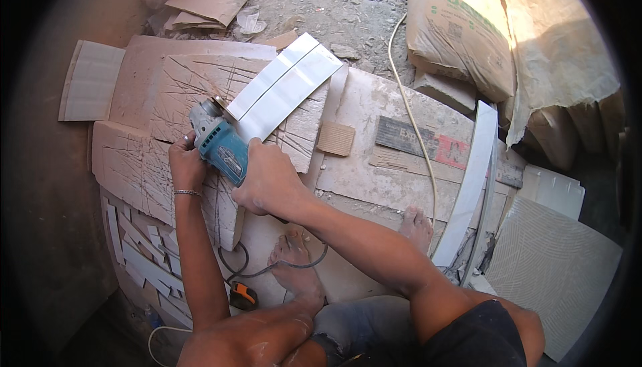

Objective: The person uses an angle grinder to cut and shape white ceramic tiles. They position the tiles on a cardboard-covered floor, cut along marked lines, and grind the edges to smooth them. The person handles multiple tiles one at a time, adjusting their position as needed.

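Head view: both hands at a teal-and-grey angle grinder (225,147), left of the frame's centre.
The right hand (273,178) is clamped around the rear of the grinder body. The left hand (186,164), a bracelet on its wrist, has its fingers curled against the tool's left side; whether they close fully around it cannot be told. The cutting disc (220,104) stands at the lower left edge of a glossy white rectangular tile (292,84), upper centre; contact cannot be confirmed. A dark line runs along the tile's length. The tile lies tilted across a pale, dusty slab (184,93) scored with dark grooves. An orange-and-black tape measure (243,295) lies at lower left of centre.
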Demonstrator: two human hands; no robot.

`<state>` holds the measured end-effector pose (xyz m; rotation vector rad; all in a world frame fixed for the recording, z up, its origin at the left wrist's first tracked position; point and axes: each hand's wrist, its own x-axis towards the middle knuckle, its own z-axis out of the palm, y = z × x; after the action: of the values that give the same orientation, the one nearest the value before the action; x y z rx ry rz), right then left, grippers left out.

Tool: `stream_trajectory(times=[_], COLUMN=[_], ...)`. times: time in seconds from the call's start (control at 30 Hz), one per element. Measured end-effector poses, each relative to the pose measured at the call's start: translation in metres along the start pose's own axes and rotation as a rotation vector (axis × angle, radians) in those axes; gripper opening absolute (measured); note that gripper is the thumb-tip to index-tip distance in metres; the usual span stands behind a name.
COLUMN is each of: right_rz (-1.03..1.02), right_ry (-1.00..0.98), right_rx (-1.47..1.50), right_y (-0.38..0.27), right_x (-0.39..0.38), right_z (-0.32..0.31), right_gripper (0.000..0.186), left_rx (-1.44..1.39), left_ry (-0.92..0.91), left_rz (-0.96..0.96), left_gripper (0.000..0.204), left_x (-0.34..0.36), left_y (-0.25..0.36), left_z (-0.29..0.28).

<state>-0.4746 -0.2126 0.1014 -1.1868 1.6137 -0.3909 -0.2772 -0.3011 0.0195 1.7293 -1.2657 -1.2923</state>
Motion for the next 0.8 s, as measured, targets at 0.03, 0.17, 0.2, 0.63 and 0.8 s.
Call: stream_trajectory(times=[0.03,0.17,0.2,0.63,0.8], right_rz=[0.000,-0.004,-0.006,0.001,0.008], right_ry=[0.004,0.015,0.017,0.027,0.005], right_rx=[0.001,0.006,0.007,0.000,0.005], right_y=[-0.0003,-0.0006,-0.0004,0.0016,0.0007], right_x=[-0.0004,-0.0021,-0.0025,-0.0038,-0.0056], right_z=[-0.0002,-0.0009,-0.0009,0.0009,-0.0014], right_gripper=[0.058,0.057,0.057,0.055,0.055], left_rx=[-0.001,0.000,0.004,0.036,0.015], left_ry=[-0.001,-0.002,-0.002,-0.014,-0.008], left_rz=[0.004,0.007,0.003,0.040,0.050], left_gripper=[0.029,0.028,0.028,0.024,0.022], left_x=[0.0005,0.0007,0.0001,-0.0014,0.0015], left_y=[-0.0007,-0.0008,-0.0002,0.0030,-0.0013], left_z=[-0.0004,0.0000,-0.0001,-0.0003,-0.0014])
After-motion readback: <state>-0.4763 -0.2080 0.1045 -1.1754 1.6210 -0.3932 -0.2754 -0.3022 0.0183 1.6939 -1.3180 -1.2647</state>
